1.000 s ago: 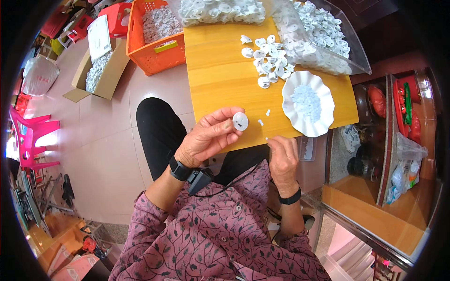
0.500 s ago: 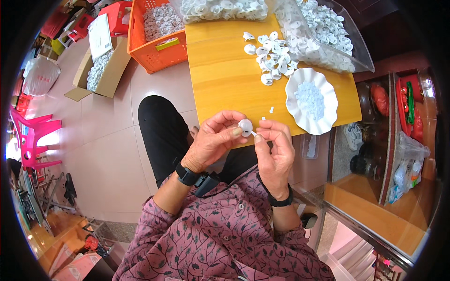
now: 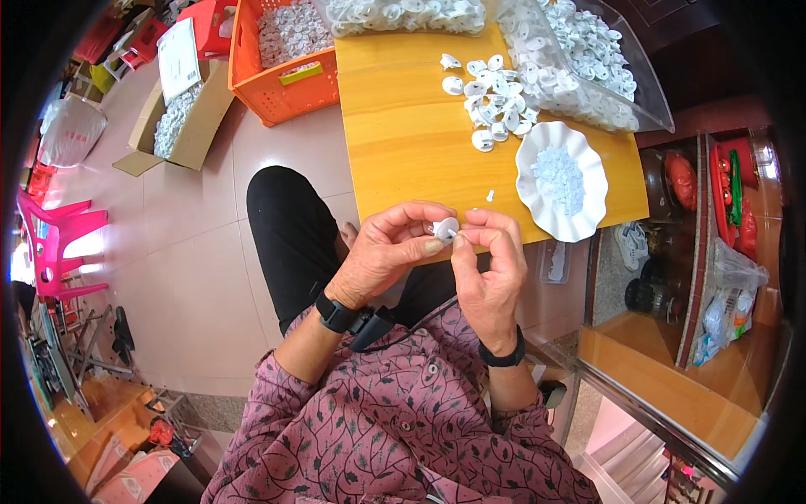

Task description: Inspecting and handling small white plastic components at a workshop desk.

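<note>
My left hand [image 3: 378, 256] pinches a small round white plastic part [image 3: 446, 227] between thumb and fingers, over the near edge of the yellow wooden table [image 3: 399, 151]. Against that part, the thumb and forefinger of my right hand [image 3: 491, 273] press a tiny white pin [image 3: 452, 235]. Most of the pin is covered by the fingertips, so how deep it sits cannot be made out. Just beyond my hands, a loose white pin [image 3: 490, 196] lies on the tabletop. To the right stands a white scalloped dish [image 3: 591, 198] heaped with tiny pale pieces.
A loose pile of white round parts [image 3: 495, 105] lies farther back. Behind it are a clear bag of parts [image 3: 403, 15] and a clear tray [image 3: 651, 109]. An orange crate [image 3: 273, 99] and a cardboard box [image 3: 206, 126] stand left; open shelves [image 3: 646, 344] are at the right.
The round part has tilted in my left hand. My right fingers have brought the pin from beside it up against its face. The view has shifted slightly.
</note>
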Motion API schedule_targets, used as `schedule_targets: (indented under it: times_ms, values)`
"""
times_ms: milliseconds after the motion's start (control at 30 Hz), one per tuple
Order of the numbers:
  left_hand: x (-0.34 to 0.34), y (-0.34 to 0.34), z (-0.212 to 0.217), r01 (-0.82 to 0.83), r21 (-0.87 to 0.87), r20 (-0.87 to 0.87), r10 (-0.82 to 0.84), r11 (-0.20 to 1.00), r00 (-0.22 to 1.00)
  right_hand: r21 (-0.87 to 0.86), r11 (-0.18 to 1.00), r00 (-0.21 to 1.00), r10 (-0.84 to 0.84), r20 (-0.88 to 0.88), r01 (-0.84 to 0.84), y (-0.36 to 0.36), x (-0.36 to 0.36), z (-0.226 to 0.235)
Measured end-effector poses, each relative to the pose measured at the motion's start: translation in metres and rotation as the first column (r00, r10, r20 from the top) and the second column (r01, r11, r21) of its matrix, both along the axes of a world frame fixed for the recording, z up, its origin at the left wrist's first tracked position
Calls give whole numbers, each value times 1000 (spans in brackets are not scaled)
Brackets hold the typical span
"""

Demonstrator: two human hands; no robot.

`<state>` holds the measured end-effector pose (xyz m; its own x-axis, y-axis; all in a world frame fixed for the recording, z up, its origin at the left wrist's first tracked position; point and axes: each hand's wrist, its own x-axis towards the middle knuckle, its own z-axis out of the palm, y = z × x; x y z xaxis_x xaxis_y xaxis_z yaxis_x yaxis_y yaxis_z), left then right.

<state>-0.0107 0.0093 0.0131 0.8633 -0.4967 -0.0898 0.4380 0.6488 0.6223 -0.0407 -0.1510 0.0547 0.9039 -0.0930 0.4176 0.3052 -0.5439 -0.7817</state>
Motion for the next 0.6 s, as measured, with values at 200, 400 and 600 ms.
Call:
schedule_targets:
  times_ms: [200,400,600]
  values:
    - [0,-1,1,-23,52,50,20,998,999,-89,996,1000,-1,31,3,0,0,0]
    - [2,2,0,-44,174,162,15,984,987,-132,991,999,25,32,-20,-1,-1,0]
    - [3,5,-2,-55,272,261,-18,961,965,-189,981,999,42,11,-39,-1,-1,0]
